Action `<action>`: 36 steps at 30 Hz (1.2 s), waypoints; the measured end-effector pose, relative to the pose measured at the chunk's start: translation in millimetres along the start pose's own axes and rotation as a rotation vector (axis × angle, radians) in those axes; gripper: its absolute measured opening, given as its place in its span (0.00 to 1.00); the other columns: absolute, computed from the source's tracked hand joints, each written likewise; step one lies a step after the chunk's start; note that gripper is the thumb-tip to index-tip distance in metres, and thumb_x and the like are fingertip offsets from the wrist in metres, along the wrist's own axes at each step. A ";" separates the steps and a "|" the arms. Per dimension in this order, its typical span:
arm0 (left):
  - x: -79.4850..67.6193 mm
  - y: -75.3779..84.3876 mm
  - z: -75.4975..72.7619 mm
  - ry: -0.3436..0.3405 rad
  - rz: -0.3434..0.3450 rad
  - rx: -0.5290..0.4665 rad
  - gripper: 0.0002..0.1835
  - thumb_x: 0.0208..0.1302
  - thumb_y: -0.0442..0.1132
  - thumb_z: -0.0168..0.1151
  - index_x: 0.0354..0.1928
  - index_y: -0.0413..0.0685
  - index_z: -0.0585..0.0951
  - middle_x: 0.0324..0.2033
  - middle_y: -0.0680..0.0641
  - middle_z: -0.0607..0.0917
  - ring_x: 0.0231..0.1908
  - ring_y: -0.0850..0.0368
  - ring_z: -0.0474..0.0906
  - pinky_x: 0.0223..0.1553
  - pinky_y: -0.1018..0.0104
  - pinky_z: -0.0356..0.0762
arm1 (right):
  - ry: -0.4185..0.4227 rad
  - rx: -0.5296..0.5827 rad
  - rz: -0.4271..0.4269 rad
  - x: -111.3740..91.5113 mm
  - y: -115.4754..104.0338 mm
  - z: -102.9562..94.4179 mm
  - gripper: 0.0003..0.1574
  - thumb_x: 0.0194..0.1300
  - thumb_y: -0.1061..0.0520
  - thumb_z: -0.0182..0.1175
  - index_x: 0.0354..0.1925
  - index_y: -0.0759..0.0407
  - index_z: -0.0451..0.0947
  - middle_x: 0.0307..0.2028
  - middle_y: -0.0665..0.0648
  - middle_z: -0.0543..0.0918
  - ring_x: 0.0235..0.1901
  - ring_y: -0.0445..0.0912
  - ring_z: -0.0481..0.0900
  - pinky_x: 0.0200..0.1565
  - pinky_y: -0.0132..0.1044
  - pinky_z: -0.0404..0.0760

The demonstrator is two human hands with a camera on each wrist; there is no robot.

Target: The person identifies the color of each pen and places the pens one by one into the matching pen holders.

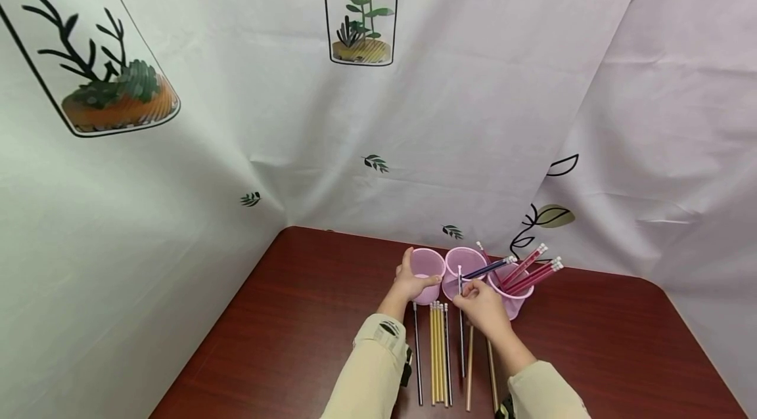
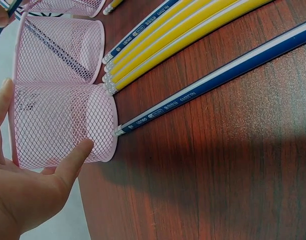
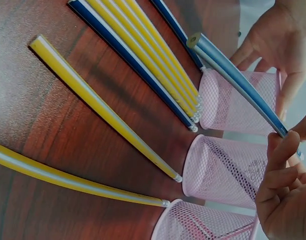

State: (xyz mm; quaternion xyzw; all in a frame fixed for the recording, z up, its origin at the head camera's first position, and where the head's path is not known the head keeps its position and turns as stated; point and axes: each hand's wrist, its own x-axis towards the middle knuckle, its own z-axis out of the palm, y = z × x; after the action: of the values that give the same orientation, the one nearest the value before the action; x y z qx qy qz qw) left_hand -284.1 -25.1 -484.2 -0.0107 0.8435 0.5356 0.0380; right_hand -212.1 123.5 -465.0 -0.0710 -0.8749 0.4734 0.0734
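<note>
My left hand (image 1: 409,282) holds the leftmost pink mesh pen cup (image 2: 57,125), with thumb and fingers spread around its side. My right hand (image 1: 481,307) pinches a blue pencil (image 3: 238,85) near its eraser end. That pencil slants, its flat unsharpened end toward the near side, in front of the middle mesh cup (image 3: 213,167). Inside the middle cup lean dark blue pencils (image 1: 489,268). The right mesh cup (image 1: 513,307) contains several red pencils (image 1: 529,274) with white eraser ends.
A row of yellow pencils (image 1: 437,353) lies on the dark red wood table (image 1: 284,327), with a blue pencil (image 2: 213,80) to the left. Two more yellow pencils (image 3: 107,110) lie apart on the right. A patterned white cloth (image 1: 473,110) hangs behind the table.
</note>
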 end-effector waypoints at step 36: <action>0.9 -0.9 -0.1 -0.005 -0.019 -0.010 0.51 0.44 0.42 0.75 0.69 0.52 0.54 0.58 0.31 0.63 0.57 0.31 0.61 0.54 0.40 0.63 | 0.029 -0.003 -0.013 17.5 -18.7 -25.6 0.08 0.53 0.60 0.57 0.24 0.60 0.67 0.14 0.49 0.72 0.11 0.45 0.77 0.17 0.34 0.69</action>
State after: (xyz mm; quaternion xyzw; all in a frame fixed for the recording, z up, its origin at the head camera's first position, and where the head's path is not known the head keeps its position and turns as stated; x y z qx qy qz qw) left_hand -285.0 -25.4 -485.1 -0.0173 0.8405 0.5397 0.0451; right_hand -225.3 137.8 -434.4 -0.0725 -0.8748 0.4706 0.0891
